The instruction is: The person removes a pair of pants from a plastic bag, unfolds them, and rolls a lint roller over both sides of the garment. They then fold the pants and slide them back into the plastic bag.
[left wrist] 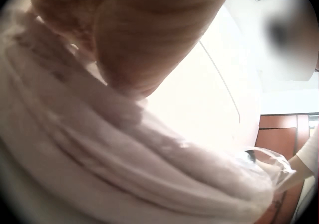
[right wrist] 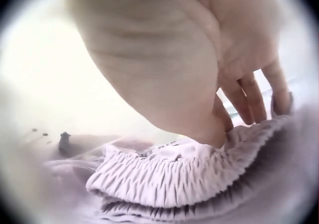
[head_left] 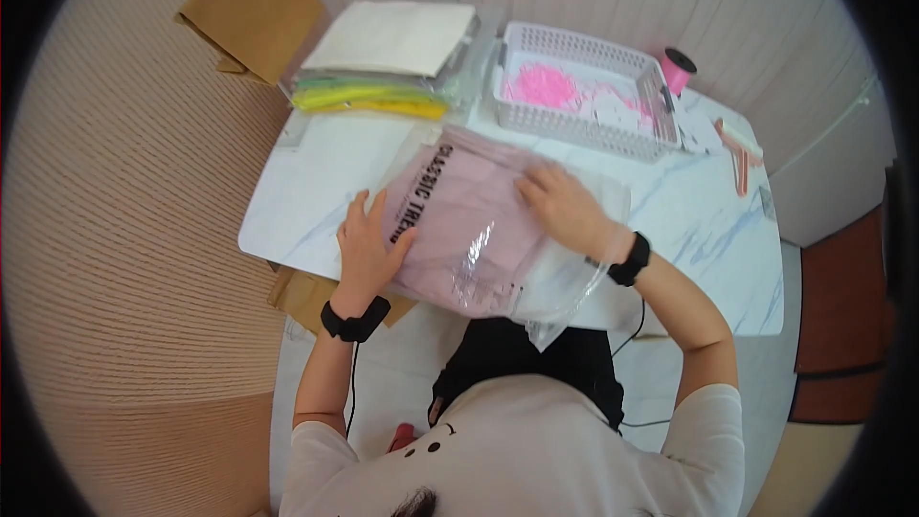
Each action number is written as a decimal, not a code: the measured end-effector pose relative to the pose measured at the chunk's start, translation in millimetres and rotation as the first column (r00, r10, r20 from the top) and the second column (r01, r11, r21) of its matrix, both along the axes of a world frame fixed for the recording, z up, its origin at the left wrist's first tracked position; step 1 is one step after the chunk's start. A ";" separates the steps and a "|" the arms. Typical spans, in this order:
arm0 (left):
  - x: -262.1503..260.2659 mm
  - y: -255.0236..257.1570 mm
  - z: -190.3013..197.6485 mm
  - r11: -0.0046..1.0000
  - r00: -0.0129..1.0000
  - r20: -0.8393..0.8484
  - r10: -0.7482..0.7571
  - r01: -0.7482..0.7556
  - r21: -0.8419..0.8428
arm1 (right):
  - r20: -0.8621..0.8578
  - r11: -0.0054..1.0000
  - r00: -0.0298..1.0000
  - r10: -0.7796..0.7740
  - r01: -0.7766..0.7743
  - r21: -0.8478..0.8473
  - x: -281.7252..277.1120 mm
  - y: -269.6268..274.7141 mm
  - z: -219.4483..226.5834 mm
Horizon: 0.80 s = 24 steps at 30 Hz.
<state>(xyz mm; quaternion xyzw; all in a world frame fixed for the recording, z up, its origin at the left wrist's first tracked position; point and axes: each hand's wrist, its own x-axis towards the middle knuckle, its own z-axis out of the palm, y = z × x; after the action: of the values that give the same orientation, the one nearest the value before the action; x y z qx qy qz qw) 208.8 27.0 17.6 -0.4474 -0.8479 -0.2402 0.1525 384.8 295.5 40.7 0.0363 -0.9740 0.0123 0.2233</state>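
Observation:
A folded pink garment [head_left: 469, 211] lies inside a clear plastic bag [head_left: 574, 278] with black lettering along its left side. My left hand [head_left: 369, 241] rests on the bag's left edge, fingers spread; its palm hangs over the plastic in the left wrist view. The right hand [head_left: 565, 206] reaches inside the bag from the right, and loose plastic surrounds the wrist. In the right wrist view, its fingertips [right wrist: 256, 112] and thumb touch the garment's gathered elastic waistband [right wrist: 159, 184]. Both wrists wear black bands.
Behind the bag are a stack of packed clothes [head_left: 383, 48] and a white basket [head_left: 584, 139] holding pink paper shreds. A pink ribbon spool [head_left: 678, 72] stands at the back right, near a pink-and-white tool [head_left: 740, 153]. Brown paper bags [head_left: 254, 14] stand at the back left.

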 end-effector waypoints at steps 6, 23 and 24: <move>96.5 -21.5 21.4 0.878 0.867 0.185 -0.462 0.416 0.238 | 0.177 0.877 0.966 -0.188 0.246 -0.412 114.1 28.1 6.9; 168.5 15.8 0.6 0.623 0.631 -0.395 -0.668 0.764 0.166 | 0.233 0.525 0.822 -0.519 0.522 -0.673 112.6 11.7 -8.6; 166.4 8.3 -5.0 0.609 0.604 -0.380 -0.700 0.783 0.125 | 0.213 0.528 0.825 -0.524 0.510 -0.679 114.5 17.6 -14.9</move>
<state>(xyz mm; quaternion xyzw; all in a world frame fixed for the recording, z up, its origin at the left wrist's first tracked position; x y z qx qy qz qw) 375.2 35.3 12.6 -0.7654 -0.5060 -0.3294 0.2228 499.3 313.2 25.8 -0.3423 -0.8552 0.3201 0.2211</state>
